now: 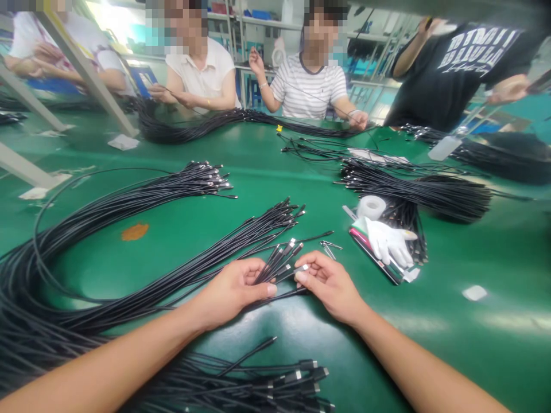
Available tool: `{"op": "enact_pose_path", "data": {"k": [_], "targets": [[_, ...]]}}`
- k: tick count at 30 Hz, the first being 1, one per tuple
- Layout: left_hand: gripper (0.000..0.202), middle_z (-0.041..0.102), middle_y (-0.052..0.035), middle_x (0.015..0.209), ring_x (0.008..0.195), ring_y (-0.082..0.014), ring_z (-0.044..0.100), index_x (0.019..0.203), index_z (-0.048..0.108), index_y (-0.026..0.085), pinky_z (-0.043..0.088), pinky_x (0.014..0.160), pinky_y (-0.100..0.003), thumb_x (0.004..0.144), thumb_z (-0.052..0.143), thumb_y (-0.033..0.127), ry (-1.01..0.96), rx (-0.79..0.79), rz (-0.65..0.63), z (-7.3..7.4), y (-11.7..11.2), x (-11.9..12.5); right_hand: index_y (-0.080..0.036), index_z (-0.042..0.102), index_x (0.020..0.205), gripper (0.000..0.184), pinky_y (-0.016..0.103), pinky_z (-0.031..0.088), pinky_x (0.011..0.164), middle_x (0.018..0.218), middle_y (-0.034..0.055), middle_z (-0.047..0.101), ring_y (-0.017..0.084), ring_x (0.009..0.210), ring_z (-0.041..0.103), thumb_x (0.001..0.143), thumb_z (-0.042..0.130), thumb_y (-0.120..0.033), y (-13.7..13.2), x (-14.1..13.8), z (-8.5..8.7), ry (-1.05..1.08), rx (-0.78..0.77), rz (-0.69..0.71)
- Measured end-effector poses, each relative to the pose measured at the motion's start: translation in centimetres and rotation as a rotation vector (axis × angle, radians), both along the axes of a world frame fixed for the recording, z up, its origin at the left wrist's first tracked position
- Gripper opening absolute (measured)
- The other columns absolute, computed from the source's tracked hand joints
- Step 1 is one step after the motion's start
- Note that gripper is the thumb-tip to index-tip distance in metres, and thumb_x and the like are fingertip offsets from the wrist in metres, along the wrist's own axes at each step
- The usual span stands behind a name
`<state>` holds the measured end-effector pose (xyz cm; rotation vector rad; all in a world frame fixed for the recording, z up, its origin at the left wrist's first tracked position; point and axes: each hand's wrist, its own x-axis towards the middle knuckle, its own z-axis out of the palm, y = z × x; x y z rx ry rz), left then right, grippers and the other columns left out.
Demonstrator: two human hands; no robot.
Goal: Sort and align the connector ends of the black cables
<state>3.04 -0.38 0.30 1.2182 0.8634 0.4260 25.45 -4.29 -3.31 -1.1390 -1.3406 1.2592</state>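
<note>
Several black USB cables (pixel 272 265) are bunched in my left hand (pixel 239 287), with their metal plugs fanned out above my thumb. My right hand (pixel 327 284) pinches the plug end of one cable (pixel 303 268) just right of that bunch. Behind my hands a bundle of black cables (pixel 206 249) lies with its ends pointing right, its length curving round at the left. Closer to me, under my left forearm, rests another pile of cables (pixel 275 384) with bigger plugs. A small metal nail clipper (pixel 330 248) lies just beyond my right hand.
Farther right are a roll of clear tape (pixel 371 207), a white glove (pixel 390 241) and more cable bundles (pixel 413 192). A third cable bundle (pixel 172 186) lies at the back left. Several people sit or stand across the green table (pixel 430 332). Slanted metal legs (pixel 88 69) rise at the left.
</note>
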Motion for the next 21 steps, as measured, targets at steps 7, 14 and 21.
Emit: {"op": "enact_pose_path", "data": {"k": [7,14,21], "targets": [[0.028,0.067,-0.0020,0.076,0.072,-0.0137,0.059,0.086,0.059,0.014,0.045,0.069,-0.026,0.081,0.074,0.037,0.021,0.038,-0.026,0.12,0.06,0.00,-0.019,0.062,0.092,0.028,0.027,0.049,0.061,0.070,-0.0017,0.060,0.013,0.063,0.059,0.084,0.074,-0.043,-0.03,-0.18,0.45,0.052,-0.042,0.023],[0.029,0.067,-0.0020,0.075,0.070,-0.0132,0.060,0.088,0.060,0.013,0.046,0.069,-0.026,0.081,0.074,0.038,-0.004,0.019,-0.044,0.31,-0.03,0.08,-0.019,0.061,0.089,0.030,0.026,0.049,0.058,0.069,-0.0024,0.060,0.012,0.059,0.059,0.080,0.077,-0.043,-0.06,-0.35,0.24,0.071,-0.058,0.019],[0.028,0.068,-0.0018,0.075,0.072,-0.0140,0.060,0.087,0.060,0.014,0.045,0.069,-0.026,0.081,0.074,0.037,0.019,0.028,-0.048,0.21,-0.02,0.01,-0.020,0.065,0.094,0.030,0.027,0.049,0.059,0.070,-0.0015,0.061,0.013,0.061,0.058,0.080,0.076,-0.044,0.00,-0.18,0.54,0.048,-0.049,0.031]]}}
